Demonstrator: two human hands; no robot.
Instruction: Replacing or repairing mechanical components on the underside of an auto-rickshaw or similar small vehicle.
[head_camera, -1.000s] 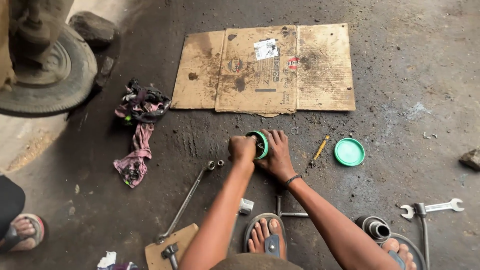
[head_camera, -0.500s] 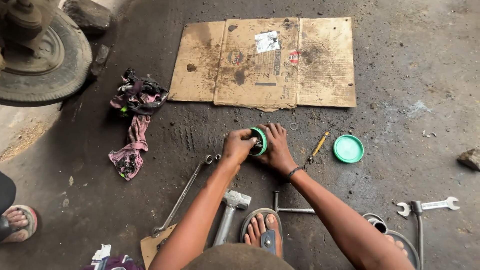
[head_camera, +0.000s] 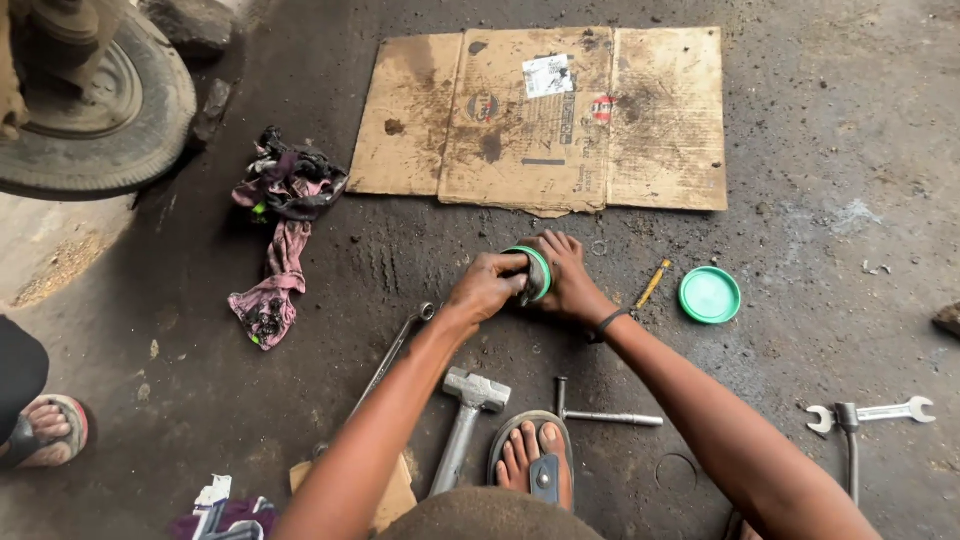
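My right hand wraps around a small round green-rimmed tub held just above the dark floor. My left hand presses its fingers into the tub's open mouth from the left side. The tub's green lid lies flat on the floor to the right, apart from both hands. A yellow-handled screwdriver rests between the lid and my right wrist.
A flattened cardboard sheet lies beyond the hands. Dirty rags and a tyre are at left. A long spanner, a hammer, a T-bar and an open-end spanner lie near my sandalled foot. Another person's foot is far left.
The view has shifted down, bringing the hammer and T-bar into sight. Both hands stay on the green tub, the left hand's fingers working in its mouth.
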